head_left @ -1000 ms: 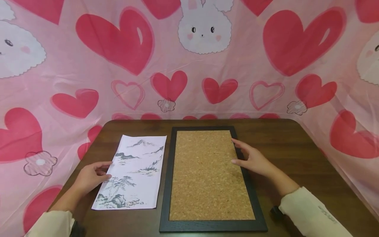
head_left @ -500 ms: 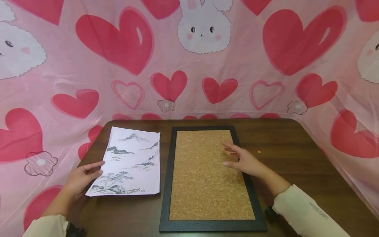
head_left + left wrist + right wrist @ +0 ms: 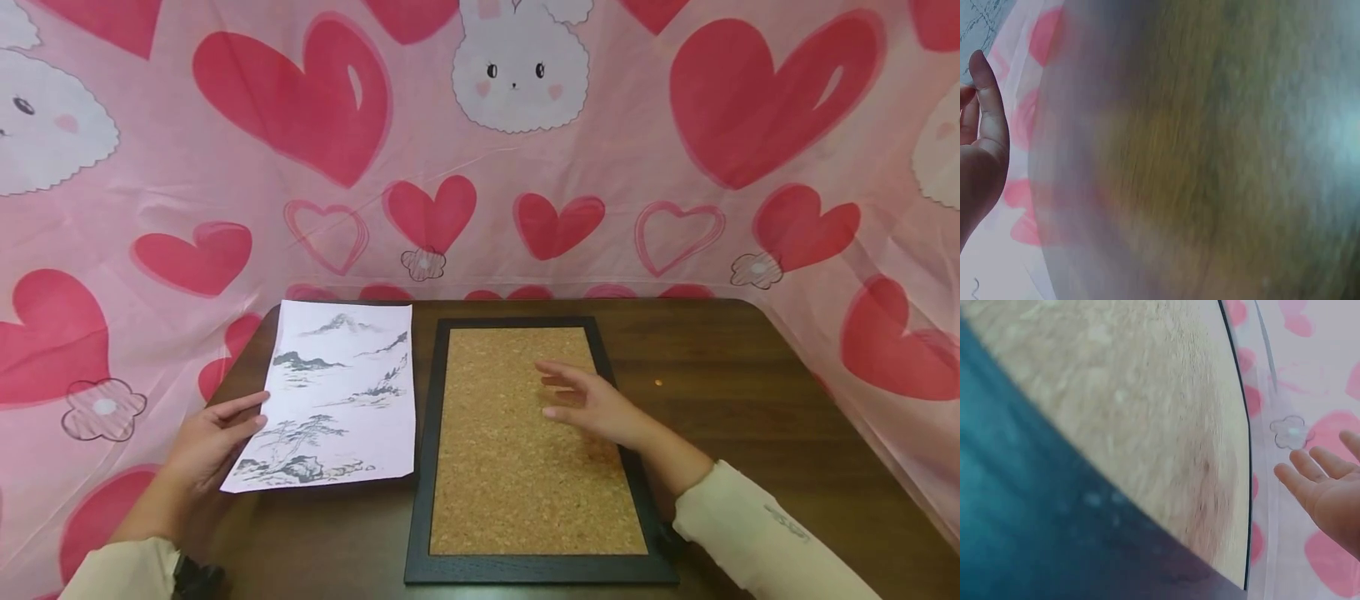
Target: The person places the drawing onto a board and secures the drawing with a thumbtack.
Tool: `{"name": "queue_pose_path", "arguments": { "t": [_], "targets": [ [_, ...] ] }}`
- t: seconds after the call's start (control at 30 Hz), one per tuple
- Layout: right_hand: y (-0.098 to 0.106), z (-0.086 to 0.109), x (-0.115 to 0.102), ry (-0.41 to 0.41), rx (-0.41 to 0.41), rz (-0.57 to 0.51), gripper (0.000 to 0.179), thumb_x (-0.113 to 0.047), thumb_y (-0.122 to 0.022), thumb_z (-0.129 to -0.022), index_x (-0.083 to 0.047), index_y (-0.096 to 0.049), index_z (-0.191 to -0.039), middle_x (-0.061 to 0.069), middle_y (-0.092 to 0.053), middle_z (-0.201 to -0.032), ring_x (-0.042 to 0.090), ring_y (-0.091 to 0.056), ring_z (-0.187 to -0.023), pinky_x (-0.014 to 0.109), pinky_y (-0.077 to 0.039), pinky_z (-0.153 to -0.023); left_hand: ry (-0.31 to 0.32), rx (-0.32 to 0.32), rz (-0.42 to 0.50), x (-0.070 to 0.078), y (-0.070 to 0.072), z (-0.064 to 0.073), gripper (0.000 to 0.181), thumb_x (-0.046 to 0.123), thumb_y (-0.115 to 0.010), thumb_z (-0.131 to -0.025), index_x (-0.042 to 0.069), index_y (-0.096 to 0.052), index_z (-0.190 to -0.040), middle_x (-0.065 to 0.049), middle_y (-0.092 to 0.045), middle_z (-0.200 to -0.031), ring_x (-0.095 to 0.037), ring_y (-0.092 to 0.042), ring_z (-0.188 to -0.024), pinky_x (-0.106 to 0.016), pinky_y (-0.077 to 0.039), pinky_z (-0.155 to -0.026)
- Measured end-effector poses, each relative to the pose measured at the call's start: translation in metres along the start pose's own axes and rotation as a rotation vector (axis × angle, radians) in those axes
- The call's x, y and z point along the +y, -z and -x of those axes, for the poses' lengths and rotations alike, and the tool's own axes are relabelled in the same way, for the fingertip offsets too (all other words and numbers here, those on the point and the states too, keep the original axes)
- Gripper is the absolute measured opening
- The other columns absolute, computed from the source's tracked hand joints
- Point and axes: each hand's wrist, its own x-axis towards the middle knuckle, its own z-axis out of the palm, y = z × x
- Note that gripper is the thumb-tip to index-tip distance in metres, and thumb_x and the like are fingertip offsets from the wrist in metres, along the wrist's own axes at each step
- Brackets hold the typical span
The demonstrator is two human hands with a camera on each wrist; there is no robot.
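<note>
My left hand (image 3: 206,446) pinches the left edge of a white paper sheet (image 3: 348,396) printed with an ink landscape of mountains and pines. The sheet tilts up off the table, its lower left corner bent. In the left wrist view, the thumb and fingers (image 3: 984,72) meet at the sheet's edge, top left. To the right of the sheet lies a cork board (image 3: 510,492) with a black frame (image 3: 536,571). Over its right part hovers my right hand (image 3: 600,410), fingers loosely extended and holding nothing. The right wrist view shows those spread fingers (image 3: 1300,481) too.
A dark brown wooden table (image 3: 705,350) carries everything. A tiny orange-yellow speck (image 3: 658,382) lies right of the board. Behind and at both sides hangs a pink cloth (image 3: 480,158) with red hearts and white rabbits.
My left hand has taken the sheet by its edge and raised it, tilting it up from the table. My right hand has moved left, from the board's right edge to above the cork.
</note>
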Motion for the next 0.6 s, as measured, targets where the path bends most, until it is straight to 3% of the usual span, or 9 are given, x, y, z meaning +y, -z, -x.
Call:
{"name": "queue_pose_path", "arguments": {
  "t": [0.2,0.47,0.6],
  "targets": [
    [-0.005,-0.006,0.000,-0.056,0.022,-0.031,0.066,-0.019,-0.072,-0.090,-0.009,-0.041,-0.147,0.018,-0.039,-0.150,0.038,-0.042,-0.133,0.050,-0.044,-0.100,0.080,0.028,0.052,0.001,-0.016,-0.007,0.033,0.010,-0.068,-0.092,0.030,-0.073,-0.117,0.011,-0.071,-0.099,-0.015,-0.071,-0.081,-0.030,-0.057,-0.072],
    [-0.016,-0.017,0.007,-0.053,0.030,-0.159,0.062,-0.013,-0.070,-0.091,0.000,-0.042,-0.145,0.026,-0.039,-0.147,0.045,-0.044,-0.129,0.035,-0.049,-0.094,0.106,0.024,0.090,-0.001,-0.040,-0.013,0.032,0.009,-0.070,-0.090,0.026,-0.073,-0.117,0.007,-0.071,-0.100,-0.016,-0.071,-0.085,-0.031,-0.056,-0.074],
    [-0.022,-0.021,0.010,-0.063,0.034,-0.206,0.061,-0.010,-0.068,-0.092,0.004,-0.040,-0.144,0.029,-0.038,-0.146,0.047,-0.045,-0.127,0.035,-0.049,-0.093,0.099,0.015,0.083,-0.004,-0.052,-0.017,0.032,0.012,-0.071,-0.090,0.024,-0.073,-0.118,0.005,-0.072,-0.101,-0.018,-0.072,-0.085,-0.033,-0.056,-0.074]
  ]
}}
